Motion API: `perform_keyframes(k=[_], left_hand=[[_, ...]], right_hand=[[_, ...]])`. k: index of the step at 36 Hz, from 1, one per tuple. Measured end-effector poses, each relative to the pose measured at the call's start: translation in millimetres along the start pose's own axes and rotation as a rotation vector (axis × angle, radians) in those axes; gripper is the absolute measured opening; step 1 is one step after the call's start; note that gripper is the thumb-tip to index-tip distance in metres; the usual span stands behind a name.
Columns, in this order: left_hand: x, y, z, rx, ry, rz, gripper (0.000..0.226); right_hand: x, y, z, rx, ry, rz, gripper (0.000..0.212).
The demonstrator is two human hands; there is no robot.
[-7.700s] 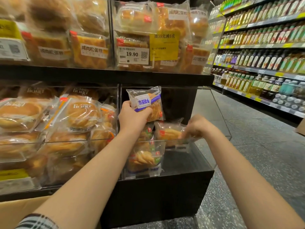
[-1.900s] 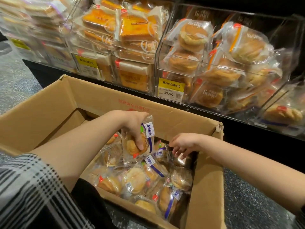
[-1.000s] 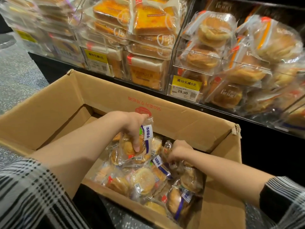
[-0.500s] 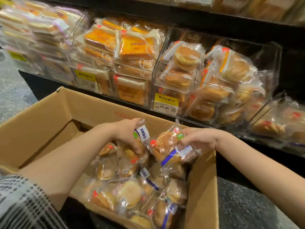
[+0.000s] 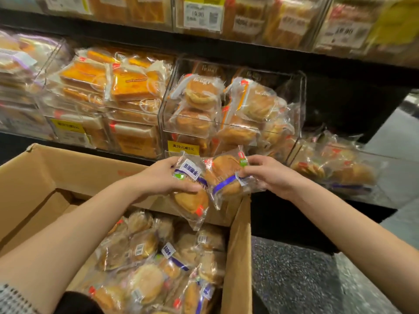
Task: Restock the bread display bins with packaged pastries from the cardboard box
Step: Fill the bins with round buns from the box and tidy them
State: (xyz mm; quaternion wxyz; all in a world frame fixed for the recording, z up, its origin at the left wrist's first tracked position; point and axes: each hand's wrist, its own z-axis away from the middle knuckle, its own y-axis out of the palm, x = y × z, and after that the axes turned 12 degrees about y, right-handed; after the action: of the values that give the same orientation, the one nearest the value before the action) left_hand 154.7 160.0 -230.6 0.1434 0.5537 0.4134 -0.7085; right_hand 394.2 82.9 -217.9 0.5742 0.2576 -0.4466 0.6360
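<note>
Two packs in hand, one each. Your left hand (image 5: 163,177) grips a clear-wrapped pastry pack (image 5: 191,196) by its top, fingers curled around it; the pack hangs down over the far wall of the cardboard box (image 5: 237,257). Your right hand (image 5: 267,175) pinches a second pastry pack (image 5: 226,177) at its right edge, bun side facing you, blue band across the wrap. Both packs touch each other, held above the box's far right corner. Box sits on the floor right against the display, with many more wrapped pastries (image 5: 158,268) piled inside. Just behind your hands is a clear bin (image 5: 301,105) stacked with round buns, yellow price tag (image 5: 183,148) on its front. Lower right bin (image 5: 371,175) holds a few packs with the same blue band. Orange cake slices (image 5: 108,87) fill the bin to the left.
</note>
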Motion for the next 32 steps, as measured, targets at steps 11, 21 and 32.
perform_keyframes(k=[11,21,32], left_hand=[[-40,45,-12,0.138,0.128,0.114,0.084],[-80,110,-14,0.443,0.200,-0.002,0.090],[-66,119,-26,0.366,0.144,-0.212,0.081]], right_hand=[[3,-51,58,-0.358,-0.240,0.694,0.064],[-20,-52,85,-0.008,0.050,0.088,0.040],[-58,-47,73,-0.126,0.102,-0.395,0.035]])
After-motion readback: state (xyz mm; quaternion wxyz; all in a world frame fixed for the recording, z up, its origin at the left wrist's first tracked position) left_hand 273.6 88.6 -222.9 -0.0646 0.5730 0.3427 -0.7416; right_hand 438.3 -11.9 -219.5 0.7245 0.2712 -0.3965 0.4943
